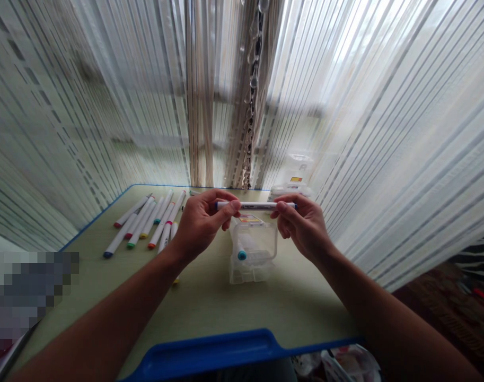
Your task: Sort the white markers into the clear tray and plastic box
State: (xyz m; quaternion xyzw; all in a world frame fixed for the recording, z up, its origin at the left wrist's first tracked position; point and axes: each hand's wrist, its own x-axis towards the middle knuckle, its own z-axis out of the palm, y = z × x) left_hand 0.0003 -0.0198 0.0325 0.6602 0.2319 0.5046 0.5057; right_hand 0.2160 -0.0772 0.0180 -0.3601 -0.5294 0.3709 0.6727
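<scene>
Between my two hands a white marker (pixel 258 206) with dark blue ends is held level above the table. The fingers of my left hand (pixel 205 217) pinch its left end. My right hand (pixel 299 220) pinches the right end between thumb and fingers. Just below, a clear plastic case (pixel 257 244) stands on the table, with a teal-ended marker (pixel 242 255) inside it. To the left of my left hand lie several white markers (pixel 140 225) with coloured ends, partly hidden by that hand.
The pale table (pixel 210 313) has a blue rim with a blue tray ledge (pixel 210 350) at the front. Further clear cases (pixel 293 188) sit at the back right. A striped string curtain (pixel 146 95) hangs behind the table. Plastic bags (pixel 349 363) show below the front edge.
</scene>
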